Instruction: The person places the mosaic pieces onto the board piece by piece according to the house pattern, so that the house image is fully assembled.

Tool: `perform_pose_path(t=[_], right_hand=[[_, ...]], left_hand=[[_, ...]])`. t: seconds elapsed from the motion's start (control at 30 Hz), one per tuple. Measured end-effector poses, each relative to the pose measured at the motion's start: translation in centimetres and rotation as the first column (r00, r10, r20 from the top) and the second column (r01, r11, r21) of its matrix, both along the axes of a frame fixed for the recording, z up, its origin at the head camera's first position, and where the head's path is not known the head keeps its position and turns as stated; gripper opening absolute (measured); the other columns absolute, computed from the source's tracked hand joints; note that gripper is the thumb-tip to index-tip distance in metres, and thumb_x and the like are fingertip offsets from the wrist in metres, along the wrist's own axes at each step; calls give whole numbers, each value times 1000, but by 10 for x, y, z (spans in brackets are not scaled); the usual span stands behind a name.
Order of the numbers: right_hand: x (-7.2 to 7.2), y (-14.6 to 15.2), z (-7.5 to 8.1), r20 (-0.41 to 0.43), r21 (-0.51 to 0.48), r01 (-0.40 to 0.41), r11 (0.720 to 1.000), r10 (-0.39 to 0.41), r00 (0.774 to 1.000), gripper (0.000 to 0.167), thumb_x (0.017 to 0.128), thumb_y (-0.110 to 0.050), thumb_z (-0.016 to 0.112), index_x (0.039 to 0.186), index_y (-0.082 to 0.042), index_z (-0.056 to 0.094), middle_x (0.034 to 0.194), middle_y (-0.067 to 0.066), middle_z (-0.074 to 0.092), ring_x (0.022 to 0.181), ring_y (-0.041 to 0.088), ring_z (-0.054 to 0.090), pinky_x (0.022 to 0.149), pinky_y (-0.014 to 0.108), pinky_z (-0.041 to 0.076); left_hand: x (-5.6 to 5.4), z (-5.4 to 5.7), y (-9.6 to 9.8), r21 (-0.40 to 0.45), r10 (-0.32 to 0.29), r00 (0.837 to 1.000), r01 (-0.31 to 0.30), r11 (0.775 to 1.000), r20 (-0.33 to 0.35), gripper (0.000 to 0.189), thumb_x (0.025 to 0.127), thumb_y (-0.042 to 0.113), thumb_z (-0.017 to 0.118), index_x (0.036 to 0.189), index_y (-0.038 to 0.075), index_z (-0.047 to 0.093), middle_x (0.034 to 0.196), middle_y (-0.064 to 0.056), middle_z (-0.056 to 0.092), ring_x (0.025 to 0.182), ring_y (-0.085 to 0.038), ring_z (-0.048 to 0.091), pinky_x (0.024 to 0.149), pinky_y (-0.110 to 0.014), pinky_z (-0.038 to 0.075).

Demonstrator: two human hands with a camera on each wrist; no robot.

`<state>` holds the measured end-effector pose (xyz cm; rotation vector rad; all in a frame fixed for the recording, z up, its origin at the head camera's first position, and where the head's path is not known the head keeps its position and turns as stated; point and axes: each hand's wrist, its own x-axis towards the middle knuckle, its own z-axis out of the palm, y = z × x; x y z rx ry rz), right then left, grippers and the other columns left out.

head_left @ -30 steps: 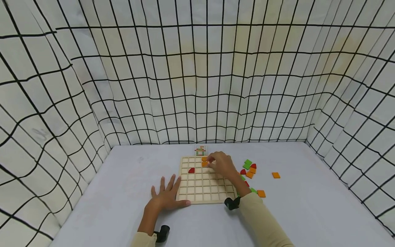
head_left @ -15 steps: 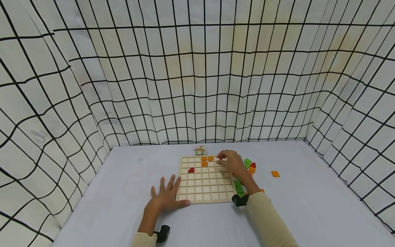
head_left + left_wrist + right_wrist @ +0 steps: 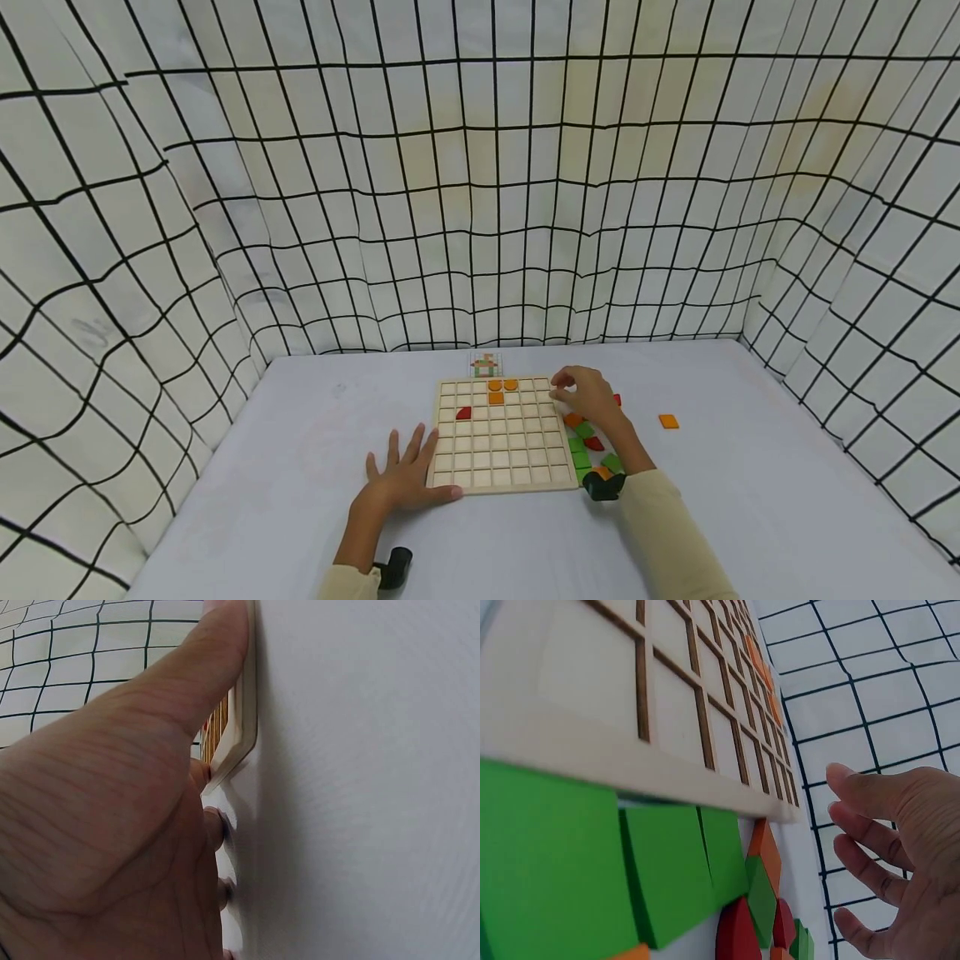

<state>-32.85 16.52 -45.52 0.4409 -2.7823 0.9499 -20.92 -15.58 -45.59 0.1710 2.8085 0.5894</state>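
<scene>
A pale wooden grid board lies on the white table. Two round orange tiles sit side by side in its back row, with an orange square tile in front of one. Farther left on the board is a red quarter-round tile. My left hand lies spread at the near left corner, its thumb along the front edge. Just past the back right corner is my right hand, fingers loosely bent. In the right wrist view, nothing shows between the right thumb and fingers.
Loose green tiles, red tiles and orange tiles lie along the board's right side, partly under the right arm. One orange tile lies apart. A pattern card lies behind the board. Black-lined white sheeting surrounds the table.
My right hand has moved right, from the board's back row to beyond its right edge. The second round orange tile, earlier hidden at the fingers, now shows in place. My left hand has stayed put.
</scene>
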Motion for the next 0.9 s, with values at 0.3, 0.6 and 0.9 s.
perform_pose_path(t=[0.3,0.6,0.9], right_hand=[[-1,21,0,18,8,31,999,-31,999,17,89,-17,73,102,-7,70,101,9,71,101,29,63,84,47,53],[-2,35,-3,102,43,190,981,-194,976,17,91,-17,69,105,-7,70,106,12,69,99,28,61,82,46,52],[-1,45,-9,97,65,300,952,-305,947,21,90,-15,68,107,-3,70,113,16,68,92,28,59,82,52,50]], left_hand=[[0,1,0,5,6,1000,-6,1000,6,108,77,66,69,157,14,20,165,-14,8,148,-49,-7,108,-76,-4],[0,0,0,8,1,1000,-1,1000,5,107,77,67,68,157,14,20,165,-14,8,149,-49,-7,109,-76,-3],[0,-1,-1,4,-5,1000,5,1000,4,108,77,68,67,157,14,20,165,-14,8,149,-49,-6,108,-76,-3]])
